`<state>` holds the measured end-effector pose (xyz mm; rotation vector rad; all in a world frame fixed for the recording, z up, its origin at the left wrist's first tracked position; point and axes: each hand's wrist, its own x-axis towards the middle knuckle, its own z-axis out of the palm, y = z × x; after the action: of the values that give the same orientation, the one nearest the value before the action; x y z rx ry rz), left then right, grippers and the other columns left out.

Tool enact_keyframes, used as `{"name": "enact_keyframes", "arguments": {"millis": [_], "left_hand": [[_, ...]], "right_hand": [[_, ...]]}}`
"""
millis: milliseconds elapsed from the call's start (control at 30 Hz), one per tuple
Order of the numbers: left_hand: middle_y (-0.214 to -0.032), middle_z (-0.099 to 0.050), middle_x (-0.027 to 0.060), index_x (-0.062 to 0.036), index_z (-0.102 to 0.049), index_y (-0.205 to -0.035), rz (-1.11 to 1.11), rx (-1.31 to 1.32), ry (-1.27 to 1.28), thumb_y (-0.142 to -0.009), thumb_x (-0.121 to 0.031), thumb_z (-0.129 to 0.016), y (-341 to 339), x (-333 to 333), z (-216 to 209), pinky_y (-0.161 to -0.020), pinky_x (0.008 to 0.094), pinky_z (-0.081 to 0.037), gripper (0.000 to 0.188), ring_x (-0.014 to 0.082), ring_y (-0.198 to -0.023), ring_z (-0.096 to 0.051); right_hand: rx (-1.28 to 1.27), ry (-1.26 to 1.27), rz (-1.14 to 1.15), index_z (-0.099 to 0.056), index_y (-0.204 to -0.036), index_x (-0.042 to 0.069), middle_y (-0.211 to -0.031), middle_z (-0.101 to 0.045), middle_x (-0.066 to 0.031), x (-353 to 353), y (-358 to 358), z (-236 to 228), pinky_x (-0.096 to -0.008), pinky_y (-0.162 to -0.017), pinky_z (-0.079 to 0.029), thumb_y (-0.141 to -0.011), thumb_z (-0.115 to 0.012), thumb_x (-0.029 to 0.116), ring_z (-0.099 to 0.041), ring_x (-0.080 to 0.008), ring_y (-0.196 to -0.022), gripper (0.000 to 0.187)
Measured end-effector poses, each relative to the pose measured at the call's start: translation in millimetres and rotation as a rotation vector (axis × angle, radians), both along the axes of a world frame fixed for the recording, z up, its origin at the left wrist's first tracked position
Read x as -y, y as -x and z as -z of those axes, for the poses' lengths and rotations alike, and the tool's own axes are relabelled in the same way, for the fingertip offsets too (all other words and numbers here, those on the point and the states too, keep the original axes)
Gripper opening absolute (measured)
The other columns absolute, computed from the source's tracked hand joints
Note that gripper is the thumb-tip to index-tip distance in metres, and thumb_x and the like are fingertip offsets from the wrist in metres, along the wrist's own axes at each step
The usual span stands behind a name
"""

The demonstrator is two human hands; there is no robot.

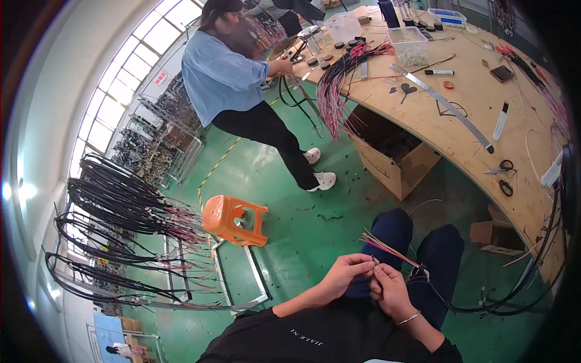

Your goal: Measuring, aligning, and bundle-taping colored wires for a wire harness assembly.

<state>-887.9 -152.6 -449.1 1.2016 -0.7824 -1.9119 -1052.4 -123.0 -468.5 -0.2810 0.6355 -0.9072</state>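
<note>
Above my lap, my left hand (347, 275) and my right hand (394, 291) meet fingertip to fingertip, both closed in a pinch. Something tiny and dark sits between the fingertips, too small to make out. Just beyond them, a fan of multicoloured wires (390, 248) spreads over my left knee. These wires come out of a black cable (451, 307), which runs from beside my right knee toward the table on the right. Pale loose strands (419, 275) lie at the cable's end, next to my right hand.
A wooden table (466, 78) curves along the right, holding a steel ruler (445, 109), scissors (503, 176) and wire bundles (354, 66). Below it stands a cardboard box (393, 163). An orange stool (235, 219) and hanging black cables (115, 193) are at left. A co-worker (227, 78) stands at the table's far end.
</note>
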Motion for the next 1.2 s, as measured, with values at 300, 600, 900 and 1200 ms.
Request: {"name": "enact_keyframes", "arguments": {"millis": [300,600,900,1200], "left_hand": [[-0.101,-0.065,0.0063,0.0023,-0.063,-0.112,0.174,0.073,0.048,-0.089,-0.008,-0.064,-13.3,13.3,11.3,-0.081,0.0283,-0.049,0.026,0.0146,-0.088,-0.061],[-0.104,-0.067,0.013,0.0043,-0.058,-0.123,-0.157,0.372,-0.218,-0.09,-0.013,-0.063,-108.4,87.2,139.0,-0.081,0.0326,-0.054,0.037,0.0235,-0.091,-0.066],[-0.103,-0.069,0.0132,0.0011,-0.064,-0.112,0.0,0.344,-0.317,-0.09,-0.015,-0.065,-92.5,81.9,146.7,-0.078,0.03,-0.054,0.027,0.0217,-0.093,-0.067],[-0.107,-0.068,0.0157,0.0033,-0.06,-0.112,-0.069,0.242,-0.297,-0.093,-0.014,-0.06,-86.1,85.8,146.9,-0.085,0.0339,-0.053,0.026,0.0245,-0.1,-0.066]], "right_hand": [[-0.117,-0.073,-0.055,-0.058,-0.089,0.007,-0.06,-0.043,0.0043,-0.8,4.8,0.7,-0.02,-0.044,-0.027,-0.101,-0.05,0.023,-0.037,-0.0045,-0.048,0.022],[-0.2,0.239,-0.327,-0.062,-0.092,0.001,-0.063,-0.046,0.0044,0.5,-7.8,-0.2,-0.0182,-0.049,-0.03,-0.101,-0.051,0.017,-0.04,-0.0019,-0.053,0.022],[-0.343,0.343,-0.309,-0.063,-0.092,0.003,-0.067,-0.049,0.0056,7.5,-1.6,8.0,-0.0168,-0.046,-0.027,-0.1,-0.051,0.021,-0.036,0.0004,-0.052,0.023],[-0.795,0.668,-0.098,-0.067,-0.089,-0.001,-0.11,-0.065,-0.013,40.9,-10.3,63.7,-0.0309,-0.088,-0.045,-0.095,-0.056,0.016,-0.059,-0.0197,-0.105,0.021]]}}
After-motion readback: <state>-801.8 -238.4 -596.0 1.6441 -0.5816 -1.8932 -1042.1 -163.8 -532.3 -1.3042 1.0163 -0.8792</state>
